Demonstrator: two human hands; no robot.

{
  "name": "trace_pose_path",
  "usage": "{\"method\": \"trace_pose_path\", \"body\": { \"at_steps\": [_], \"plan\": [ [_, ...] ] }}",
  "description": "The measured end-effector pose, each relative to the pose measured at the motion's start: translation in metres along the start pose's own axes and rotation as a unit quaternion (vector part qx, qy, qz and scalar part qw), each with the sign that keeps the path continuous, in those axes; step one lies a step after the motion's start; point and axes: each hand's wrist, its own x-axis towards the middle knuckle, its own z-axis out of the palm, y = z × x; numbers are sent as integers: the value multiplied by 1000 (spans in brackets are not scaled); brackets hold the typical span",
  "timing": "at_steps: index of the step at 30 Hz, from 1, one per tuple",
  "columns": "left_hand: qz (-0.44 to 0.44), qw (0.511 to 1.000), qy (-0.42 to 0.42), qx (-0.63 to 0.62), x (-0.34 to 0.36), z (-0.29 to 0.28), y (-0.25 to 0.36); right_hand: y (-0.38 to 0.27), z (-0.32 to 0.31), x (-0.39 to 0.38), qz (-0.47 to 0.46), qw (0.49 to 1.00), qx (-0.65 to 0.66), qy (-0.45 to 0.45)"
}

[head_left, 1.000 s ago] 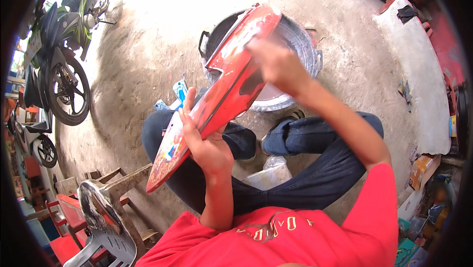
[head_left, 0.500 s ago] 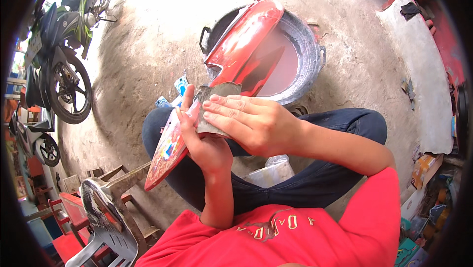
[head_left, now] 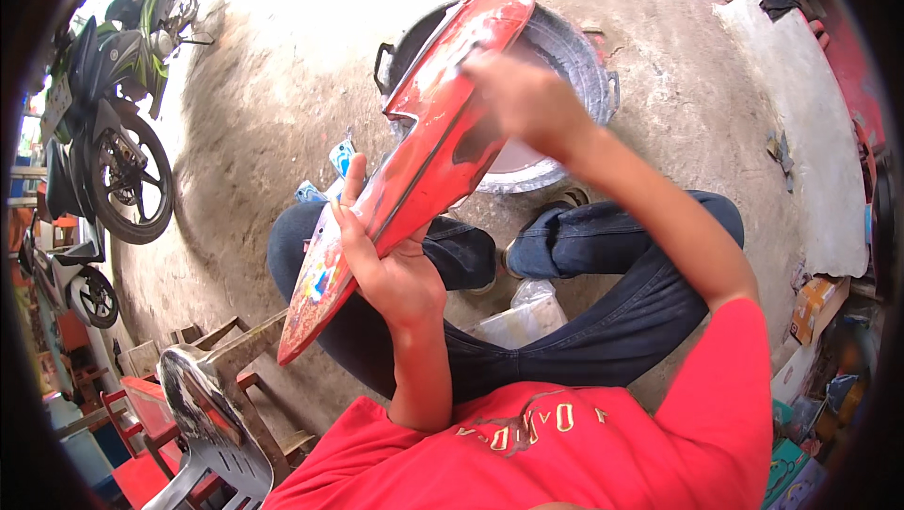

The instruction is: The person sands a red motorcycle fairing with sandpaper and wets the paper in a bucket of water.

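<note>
A long red motorcycle body panel [head_left: 428,147], worn pale and marked with colours at its pointed near end, lies slanted from above my left thigh to over a basin. My left hand [head_left: 391,270] grips its near part from below, thumb on the edge and one finger raised beyond it. My right hand [head_left: 532,105] is at the panel's far half, smeared by motion, with the fingers bent toward the surface. A dark grey bit of sandpaper [head_left: 471,54] shows at its fingertips; most of the sheet is hidden.
The wide grey basin [head_left: 589,67] with cloudy water stands on the concrete floor under the panel's far end. A clear-wrapped box [head_left: 523,322] lies between my legs. Motorcycles [head_left: 132,166] stand at left; a grey plastic chair [head_left: 221,453] is near left.
My right hand has slid up and away along the panel, taking the sandpaper from beside my left hand to the far half. My left hand keeps its grip.
</note>
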Motion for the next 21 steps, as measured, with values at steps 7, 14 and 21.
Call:
{"method": "trace_pose_path", "body": {
  "at_steps": [7,14,21],
  "plan": [
    [-6,999,10,-30,3,-11,-1,-95,-12,-15,-152,975,150,57],
    [13,1000,-3,2,-1,0,2,-15,1,-1,56,996,55,-31],
    [12,1000,-1,-6,0,-2,-1,-24,2,-6,-13,998,47,28]
  ]
}}
